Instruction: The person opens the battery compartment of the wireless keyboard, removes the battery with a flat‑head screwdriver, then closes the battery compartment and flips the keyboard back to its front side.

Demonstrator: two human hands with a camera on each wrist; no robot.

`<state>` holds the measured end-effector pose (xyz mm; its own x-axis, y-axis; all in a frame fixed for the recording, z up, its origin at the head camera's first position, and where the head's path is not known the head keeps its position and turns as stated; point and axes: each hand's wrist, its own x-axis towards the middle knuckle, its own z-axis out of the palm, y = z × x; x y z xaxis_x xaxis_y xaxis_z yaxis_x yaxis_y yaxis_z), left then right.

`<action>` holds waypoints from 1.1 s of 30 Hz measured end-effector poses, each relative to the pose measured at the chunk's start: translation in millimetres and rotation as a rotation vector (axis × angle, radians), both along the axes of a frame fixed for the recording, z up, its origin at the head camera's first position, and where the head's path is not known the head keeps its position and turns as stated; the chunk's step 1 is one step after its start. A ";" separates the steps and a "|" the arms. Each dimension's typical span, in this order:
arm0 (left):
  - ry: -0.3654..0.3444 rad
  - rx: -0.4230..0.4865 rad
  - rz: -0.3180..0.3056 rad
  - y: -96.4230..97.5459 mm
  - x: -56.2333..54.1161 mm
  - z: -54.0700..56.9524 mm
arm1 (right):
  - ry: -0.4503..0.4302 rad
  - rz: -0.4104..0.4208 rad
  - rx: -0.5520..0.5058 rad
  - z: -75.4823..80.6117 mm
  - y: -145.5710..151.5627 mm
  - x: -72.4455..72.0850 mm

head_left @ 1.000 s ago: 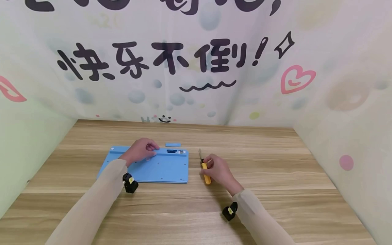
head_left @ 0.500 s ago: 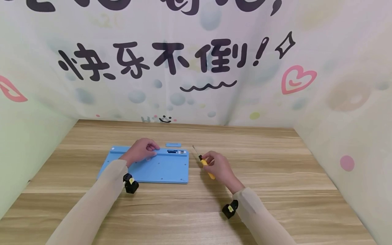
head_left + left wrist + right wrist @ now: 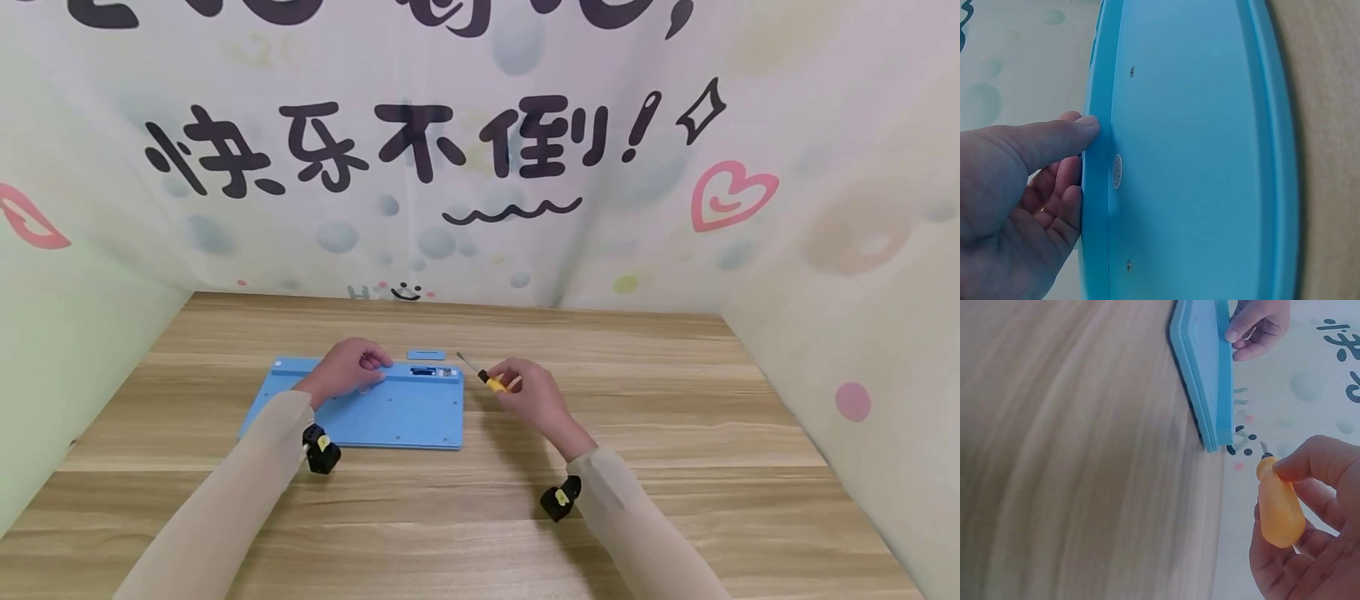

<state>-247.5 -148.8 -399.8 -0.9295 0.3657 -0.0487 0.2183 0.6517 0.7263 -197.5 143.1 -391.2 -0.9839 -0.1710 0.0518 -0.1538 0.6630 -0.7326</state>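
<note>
A light-blue keyboard [image 3: 405, 415] lies underside up on the table, with screws along its back. An open battery compartment [image 3: 431, 372] shows dark and silvery contents at the far right end of its raised ridge. My left hand [image 3: 347, 368] grips the keyboard's far edge, thumb on the ridge and fingers curled behind it. Between thumb and fingers, my right hand [image 3: 537, 398] holds a screwdriver [image 3: 1281, 512] by its yellow handle, right of the keyboard. Its metal shaft slants up and left towards a small blue battery cover [image 3: 426, 355], apart from it.
The wood-grain table [image 3: 480, 525] runs back to a white printed cloth [image 3: 420, 242] hanging behind it. More cloth hangs on the right side, and a pale green wall stands on the left. A black camera is strapped to each wrist.
My right hand has raised the screwdriver and turned its tip from pointing away to pointing left, nearer the battery cover. My left hand and the keyboard stay in place.
</note>
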 end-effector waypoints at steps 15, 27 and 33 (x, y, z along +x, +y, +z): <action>-0.008 0.007 0.011 -0.1 -0.4 -2.9 | 0.012 0.071 -0.024 4.9 -4.0 -14.6; 0.001 0.013 0.009 0.3 0.4 -1.9 | -0.051 0.117 0.028 16.4 -8.8 -25.3; 0.002 0.012 0.011 -0.1 1.2 -1.1 | -0.104 0.140 0.029 19.4 -12.3 -30.7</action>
